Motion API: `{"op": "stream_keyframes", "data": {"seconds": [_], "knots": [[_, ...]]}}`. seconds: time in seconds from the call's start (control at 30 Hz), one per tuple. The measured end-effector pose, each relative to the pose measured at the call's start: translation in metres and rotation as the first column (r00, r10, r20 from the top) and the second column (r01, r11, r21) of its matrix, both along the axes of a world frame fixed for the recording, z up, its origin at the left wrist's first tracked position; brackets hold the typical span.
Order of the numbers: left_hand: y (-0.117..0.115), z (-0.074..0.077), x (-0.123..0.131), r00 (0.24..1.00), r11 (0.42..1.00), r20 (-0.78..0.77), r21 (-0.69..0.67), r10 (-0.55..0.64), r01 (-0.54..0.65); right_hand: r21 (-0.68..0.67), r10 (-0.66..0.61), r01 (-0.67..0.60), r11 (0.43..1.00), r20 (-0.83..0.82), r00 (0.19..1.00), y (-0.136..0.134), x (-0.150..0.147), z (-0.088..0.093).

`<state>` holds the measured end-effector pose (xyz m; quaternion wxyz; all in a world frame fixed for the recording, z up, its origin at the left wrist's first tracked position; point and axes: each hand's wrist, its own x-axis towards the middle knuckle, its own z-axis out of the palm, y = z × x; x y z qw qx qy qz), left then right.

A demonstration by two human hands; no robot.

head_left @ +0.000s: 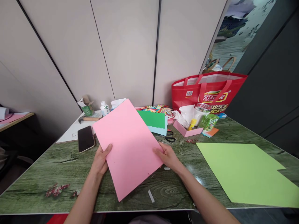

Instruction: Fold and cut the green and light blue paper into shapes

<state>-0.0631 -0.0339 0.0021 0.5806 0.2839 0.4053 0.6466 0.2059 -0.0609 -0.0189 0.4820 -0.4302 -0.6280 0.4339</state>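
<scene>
A pink sheet of paper or card (pixel 129 149) is tilted up above the table between my two hands. My left hand (pixel 101 160) grips its left edge, with the thumb on the front face. At its lower right edge, my right hand (pixel 169 157) pinches the sheet the same way, thumb on top. The fingers behind the sheet are hidden. Behind it lie a green sheet (pixel 153 119) and black-handled scissors (pixel 170 139), partly covered. Small white paper scraps (pixel 151 196) lie on the table below the pink sheet.
On the green marbled table (pixel 56 174) lies a dark phone (pixel 86 139) at left, near a hammer (pixel 91 119). A large light-green sheet (pixel 245 174) spreads at right, overhanging the front edge. Toward the back stand a pink paper tray (pixel 190 133), a glue stick (pixel 192 124) and a red bag (pixel 187 98).
</scene>
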Motion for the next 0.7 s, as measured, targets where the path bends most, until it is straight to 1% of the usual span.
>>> {"op": "stream_keyframes", "data": {"seconds": [0.1, 0.17, 0.2, 0.23, 0.3, 0.33, 0.37, 0.4, 0.43, 0.47, 0.5, 0.57, 0.6, 0.67, 0.7], "knots": [[0.001, -0.001, -0.001, 0.998, 0.996, -0.053, 0.083, 0.028, -0.024, -0.03, 0.044, -0.045, 0.999, -0.027, 0.999, -0.003, -0.004, 0.002], [0.002, -0.002, -0.001, 0.997, 0.994, -0.073, 0.104, 0.029, -0.021, -0.044, 0.057, -0.059, 0.997, -0.052, 0.997, -0.004, -0.004, 0.005], [0.002, -0.002, 0.0, 0.997, 0.995, -0.074, 0.098, 0.013, -0.005, -0.04, 0.039, -0.042, 0.998, -0.069, 0.997, -0.004, -0.002, 0.008], [0.001, -0.003, 0.002, 0.993, 0.994, -0.11, 0.103, -0.033, 0.044, -0.029, 0.003, -0.006, 1.0, -0.089, 0.996, -0.005, 0.001, 0.012], [-0.006, -0.006, 0.013, 0.965, 0.977, -0.208, 0.11, -0.158, 0.184, 0.002, -0.101, 0.102, 0.995, -0.136, 0.986, -0.004, 0.013, 0.024], [-0.013, -0.009, 0.021, 0.854, 0.917, -0.437, 0.135, -0.284, 0.374, 0.02, -0.163, 0.168, 0.986, -0.168, 0.972, -0.004, 0.02, 0.033], [-0.021, -0.013, 0.031, 0.794, 0.885, -0.512, 0.13, -0.326, 0.447, 0.04, -0.217, 0.229, 0.973, -0.202, 0.955, -0.004, 0.029, 0.042], [-0.031, -0.017, 0.042, 0.712, 0.839, -0.592, 0.106, -0.378, 0.534, 0.061, -0.27, 0.293, 0.954, -0.246, 0.931, -0.004, 0.038, 0.052], [-0.041, -0.021, 0.054, 0.458, 0.719, -0.808, 0.062, -0.372, 0.692, 0.087, -0.332, 0.38, 0.921, -0.333, 0.882, -0.005, 0.048, 0.063], [-0.051, -0.025, 0.066, 0.184, 0.604, -0.945, -0.019, -0.272, 0.797, 0.109, -0.365, 0.441, 0.891, -0.406, 0.838, -0.006, 0.056, 0.073], [-0.061, -0.028, 0.079, -0.035, 0.526, -0.993, -0.091, -0.114, 0.846, 0.127, -0.382, 0.485, 0.865, -0.458, 0.802, -0.008, 0.064, 0.083], [-0.074, -0.033, 0.102, -0.116, 0.508, -0.992, -0.123, -0.045, 0.852, 0.155, -0.403, 0.551, 0.82, -0.526, 0.749, -0.014, 0.075, 0.098], [-0.078, -0.035, 0.113, -0.186, 0.496, -0.982, -0.149, 0.026, 0.856, 0.166, -0.411, 0.573, 0.802, -0.542, 0.733, -0.017, 0.079, 0.104], [-0.081, -0.036, 0.132, -0.193, 0.478, -0.98, -0.147, 0.048, 0.866, 0.183, -0.427, 0.601, 0.778, -0.547, 0.72, -0.025, 0.083, 0.111], [-0.083, -0.037, 0.14, -0.172, 0.446, -0.984, -0.131, 0.053, 0.885, 0.19, -0.435, 0.606, 0.772, -0.538, 0.722, -0.028, 0.085, 0.112]]}}
